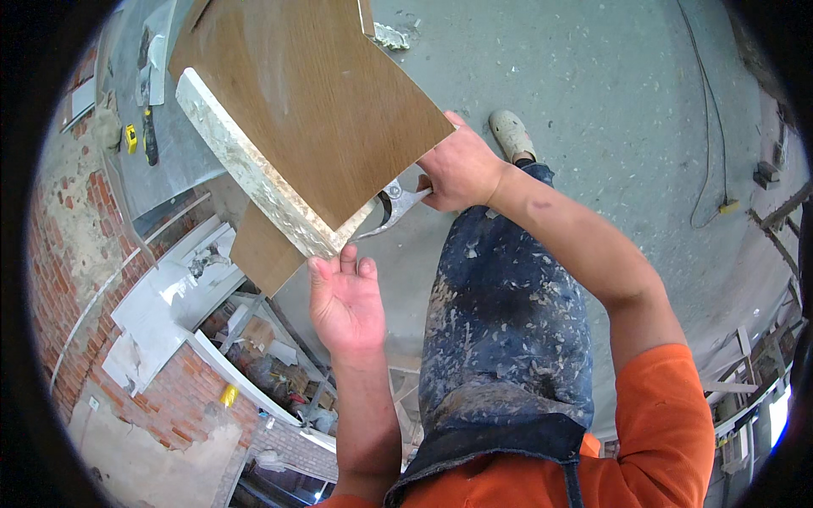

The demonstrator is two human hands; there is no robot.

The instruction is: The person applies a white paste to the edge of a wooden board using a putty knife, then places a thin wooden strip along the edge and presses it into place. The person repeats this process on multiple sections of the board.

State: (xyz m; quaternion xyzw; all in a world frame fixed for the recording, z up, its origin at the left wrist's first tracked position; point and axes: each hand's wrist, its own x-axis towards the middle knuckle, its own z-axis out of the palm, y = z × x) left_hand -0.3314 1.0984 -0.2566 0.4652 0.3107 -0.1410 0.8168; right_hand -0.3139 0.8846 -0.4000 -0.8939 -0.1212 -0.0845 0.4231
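Note:
A brown wood-grain board (313, 93) is raised in front of me, with a rough-faced whitish slab (254, 173) along its lower left side. My left hand (347, 300) is palm up, thumb and curled fingertips closed at the slab's lower corner. At the board's right corner is my right hand (466, 165), closed, with part of its fingers hidden behind the board. Beside its thumb a curved grey metal tool (398, 206) sticks out from below the board; its kind is unclear. Another brown board piece (264, 250) shows underneath.
A grey panel (174, 173) at left carries a yellow tape measure (130, 138) and a black-handled tool (150, 140). White panels (174, 288) and a bin of debris (262, 356) lie below. A cable (707, 110) runs over the speckled floor (610, 76) at right.

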